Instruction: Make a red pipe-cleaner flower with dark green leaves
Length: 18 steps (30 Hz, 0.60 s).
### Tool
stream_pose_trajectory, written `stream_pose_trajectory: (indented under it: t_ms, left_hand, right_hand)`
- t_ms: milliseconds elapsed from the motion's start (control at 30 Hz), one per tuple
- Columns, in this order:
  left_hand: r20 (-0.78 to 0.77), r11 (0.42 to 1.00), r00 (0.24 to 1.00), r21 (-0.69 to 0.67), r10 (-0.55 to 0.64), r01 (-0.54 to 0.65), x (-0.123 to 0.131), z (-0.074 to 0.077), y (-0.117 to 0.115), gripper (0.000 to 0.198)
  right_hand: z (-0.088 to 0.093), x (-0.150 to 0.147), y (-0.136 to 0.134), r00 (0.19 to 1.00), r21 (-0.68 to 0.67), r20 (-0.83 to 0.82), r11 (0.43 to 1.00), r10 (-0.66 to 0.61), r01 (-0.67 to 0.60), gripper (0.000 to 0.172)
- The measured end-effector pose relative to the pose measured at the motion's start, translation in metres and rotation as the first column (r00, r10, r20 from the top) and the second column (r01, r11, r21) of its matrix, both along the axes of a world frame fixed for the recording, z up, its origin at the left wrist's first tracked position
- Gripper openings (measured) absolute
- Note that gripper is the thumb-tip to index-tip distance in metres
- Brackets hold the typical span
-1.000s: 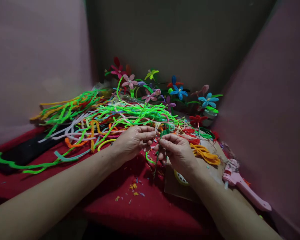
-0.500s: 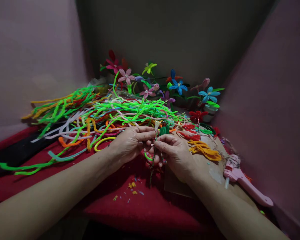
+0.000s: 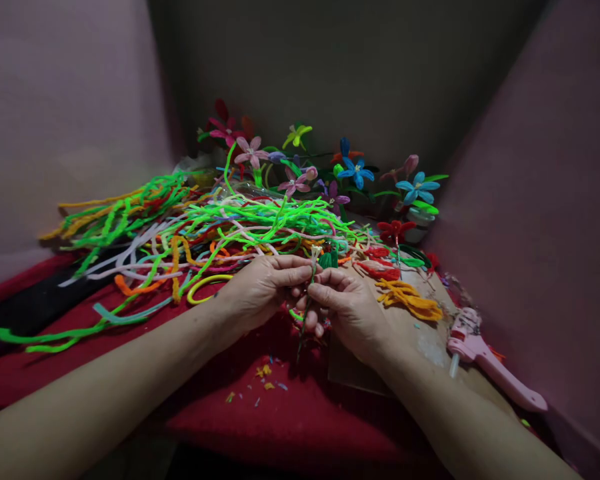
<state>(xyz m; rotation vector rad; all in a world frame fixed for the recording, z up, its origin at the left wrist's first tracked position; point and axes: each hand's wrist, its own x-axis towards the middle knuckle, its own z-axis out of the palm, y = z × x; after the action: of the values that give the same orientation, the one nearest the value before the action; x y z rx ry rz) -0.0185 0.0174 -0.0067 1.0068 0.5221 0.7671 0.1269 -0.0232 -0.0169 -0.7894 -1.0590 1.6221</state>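
Between my hands stands a thin dark green flower stem, close to upright, with a tuft of pale stamens at its top. My left hand pinches it just below the tuft with thumb and fingertips. A little lower, the thumb and forefinger of my right hand close on the same stem, the other fingers curled beneath. Just behind the fingertips is a dark green fuzzy piece, partly hidden; whether a hand touches it I cannot tell.
A heap of pipe cleaners spreads behind my hands. Finished fuzzy flowers stand at the back. To the right, a cardboard sheet carries orange pieces, a red flower and a pink glue gun. Scraps dot the red cloth.
Both hands keep their pinch on the stem. The stem's lower end has shifted slightly left and the pale tuft sits a little lower. The rest looks the same.
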Motion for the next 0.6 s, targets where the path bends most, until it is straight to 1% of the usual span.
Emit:
stream_pose_trajectory:
  t_ms: [233,400,600]
  left_hand:
    - [-0.013,1.000,1.000,-0.015,-0.028,0.027,-0.0008,0.0014,-0.0001,0.012]
    - [-0.037,1.000,0.999,-0.015,-0.015,0.015,-0.0002,0.0036,-0.0007,0.012]
    - [-0.012,0.996,0.999,-0.078,-0.038,0.037,-0.0012,0.0053,-0.0004,0.009]
  right_hand:
    - [0.0003,0.0000,-0.0002,0.999,-0.009,-0.034,1.000,0.027,-0.028,0.022]
    - [-0.0016,0.0000,0.0007,0.998,-0.012,-0.048,0.999,0.032,-0.033,0.021]
    - [-0.0020,0.0001,0.0009,0.996,-0.028,-0.068,0.998,0.050,-0.052,0.024]
